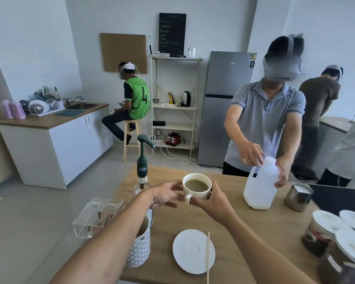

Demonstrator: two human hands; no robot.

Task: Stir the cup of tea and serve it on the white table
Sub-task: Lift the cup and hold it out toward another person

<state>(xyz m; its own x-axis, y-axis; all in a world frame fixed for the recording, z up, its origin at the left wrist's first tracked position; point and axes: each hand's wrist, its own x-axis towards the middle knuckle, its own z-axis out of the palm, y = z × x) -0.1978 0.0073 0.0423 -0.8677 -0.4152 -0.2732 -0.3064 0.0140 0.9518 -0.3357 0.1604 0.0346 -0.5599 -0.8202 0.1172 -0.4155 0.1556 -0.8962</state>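
Observation:
A white cup of greenish-brown tea [196, 186] is held up above the wooden table [254, 232], lifted clear of its surface. My left hand [166, 194] grips its left side and my right hand [210, 202] wraps its right side near the handle. Below the cup, a white saucer [190, 251] lies on the table with a thin wooden stir stick [208, 257] resting across its right rim. No white table can be picked out in this view.
A green-topped pump bottle [142, 167], a clear acrylic box [96, 215] and a patterned container [140, 247] stand at the left. A person across the table holds a white jug [261, 186] beside a steel pitcher [298, 196]. White-lidded jars [324, 232] crowd the right edge.

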